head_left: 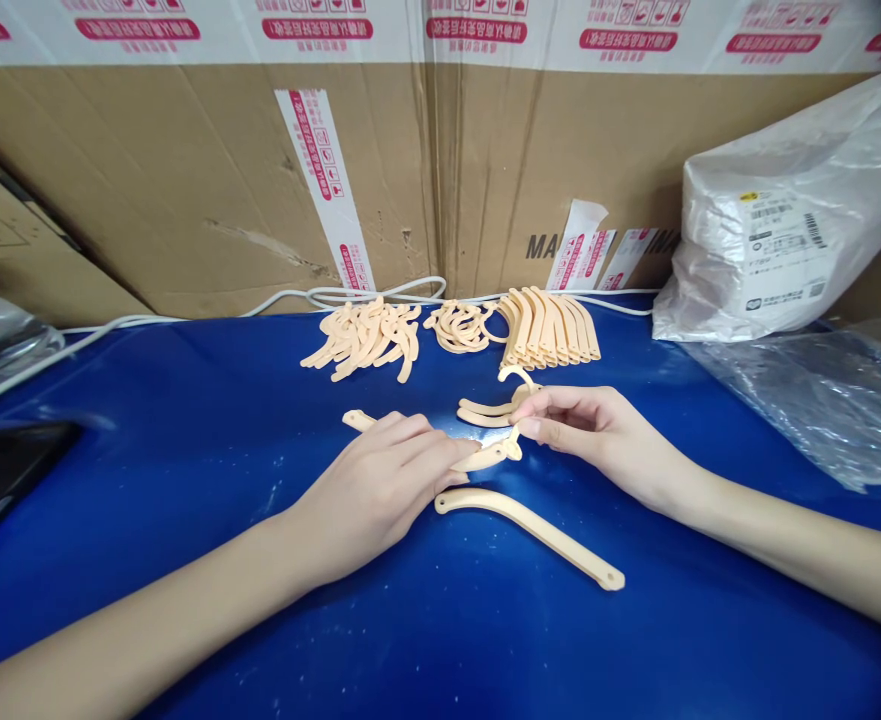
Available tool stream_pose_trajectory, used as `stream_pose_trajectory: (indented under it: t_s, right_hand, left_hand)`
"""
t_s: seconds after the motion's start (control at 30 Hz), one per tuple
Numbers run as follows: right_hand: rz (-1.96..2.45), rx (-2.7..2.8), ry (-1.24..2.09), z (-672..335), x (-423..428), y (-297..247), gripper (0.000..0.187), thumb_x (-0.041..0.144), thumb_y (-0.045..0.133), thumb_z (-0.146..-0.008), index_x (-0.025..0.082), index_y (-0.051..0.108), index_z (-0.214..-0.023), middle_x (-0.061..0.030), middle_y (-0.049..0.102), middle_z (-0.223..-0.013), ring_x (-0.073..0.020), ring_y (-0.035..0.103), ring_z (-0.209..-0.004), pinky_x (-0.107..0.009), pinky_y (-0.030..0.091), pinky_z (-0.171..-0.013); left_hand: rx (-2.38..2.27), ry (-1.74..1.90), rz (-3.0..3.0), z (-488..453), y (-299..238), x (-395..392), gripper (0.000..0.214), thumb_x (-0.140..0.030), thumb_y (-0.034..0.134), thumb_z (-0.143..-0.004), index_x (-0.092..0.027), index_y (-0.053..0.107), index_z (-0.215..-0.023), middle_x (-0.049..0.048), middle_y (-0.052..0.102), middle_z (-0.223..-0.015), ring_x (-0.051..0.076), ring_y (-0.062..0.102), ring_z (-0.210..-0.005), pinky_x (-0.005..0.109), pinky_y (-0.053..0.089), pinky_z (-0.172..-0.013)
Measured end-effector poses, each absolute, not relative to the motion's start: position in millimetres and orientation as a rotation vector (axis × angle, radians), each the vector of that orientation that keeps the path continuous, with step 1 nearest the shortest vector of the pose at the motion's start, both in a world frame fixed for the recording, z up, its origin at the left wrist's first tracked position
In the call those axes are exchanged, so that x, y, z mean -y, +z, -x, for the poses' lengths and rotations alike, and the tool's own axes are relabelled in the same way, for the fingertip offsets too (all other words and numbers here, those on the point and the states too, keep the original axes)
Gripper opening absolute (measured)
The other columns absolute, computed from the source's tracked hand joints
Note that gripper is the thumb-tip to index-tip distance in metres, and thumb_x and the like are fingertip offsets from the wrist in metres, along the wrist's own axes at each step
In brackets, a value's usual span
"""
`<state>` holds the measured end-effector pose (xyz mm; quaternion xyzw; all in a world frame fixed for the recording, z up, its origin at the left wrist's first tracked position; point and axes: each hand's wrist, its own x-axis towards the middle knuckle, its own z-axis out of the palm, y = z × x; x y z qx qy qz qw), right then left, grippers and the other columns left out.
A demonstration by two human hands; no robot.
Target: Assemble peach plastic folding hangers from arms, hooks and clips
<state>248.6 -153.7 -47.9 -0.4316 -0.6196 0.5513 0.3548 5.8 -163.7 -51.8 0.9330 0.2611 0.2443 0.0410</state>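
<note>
My left hand [391, 475] is closed around a long beige plastic hanger arm [481, 459]. One end of that arm sticks out past the knuckles, the other past the fingertips. Between thumb and fingers, my right hand [579, 425] pinches a small beige plastic hook [513, 442], mostly covered by the fingertips. The hook meets the right end of the arm; whether they are joined I cannot tell. Just behind lie a curved hook [513, 373] and thin curved strips [483, 412], partly hidden by the right hand. Nearer me rests a single bent hanger arm [534, 520] with holes at its ends.
At the back of the blue tabletop [320, 640] lie a heap of short curved strips [369, 335], a pile of hooks [459, 327] and a row of hanger arms [549, 325]. Cardboard boxes [207, 180], a white cable [275, 297], a plastic-wrapped parcel [770, 220] and a dark device [12, 470] surround them.
</note>
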Motion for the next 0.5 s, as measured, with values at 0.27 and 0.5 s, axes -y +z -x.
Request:
stream_pose_trajectory:
  t_s: [0.27, 0.5]
  right_hand:
    - [1.154, 1.649, 1.361, -249.0, 155.5, -50.8, 0.022, 0.040, 0.067, -0.081, 0.019, 0.066, -0.082, 0.0015, 0.062, -0.079, -0.0105, 0.054, -0.072, -0.025, 0.043, -0.067]
    - [1.119, 1.719, 1.297, -250.2, 156.7, -53.4, 0.023, 0.041, 0.063, -0.084, 0.019, 0.063, -0.080, -0.0002, 0.061, -0.083, -0.0120, 0.054, -0.076, -0.026, 0.043, -0.067]
  left_hand:
    - [-0.825, 0.721, -2.892, -4.4, -54.1, 166.5, 0.024, -0.015, 0.042, -0.098, -0.012, 0.059, -0.115, 0.0046, 0.065, -0.088, 0.016, 0.051, -0.078, 0.028, 0.036, -0.070]
    - [-0.833, 0.739, -2.968, -8.0, -53.2, 169.9, 0.025, -0.016, 0.042, -0.098, -0.011, 0.060, -0.114, 0.0033, 0.061, -0.081, 0.016, 0.049, -0.074, 0.027, 0.036, -0.067]
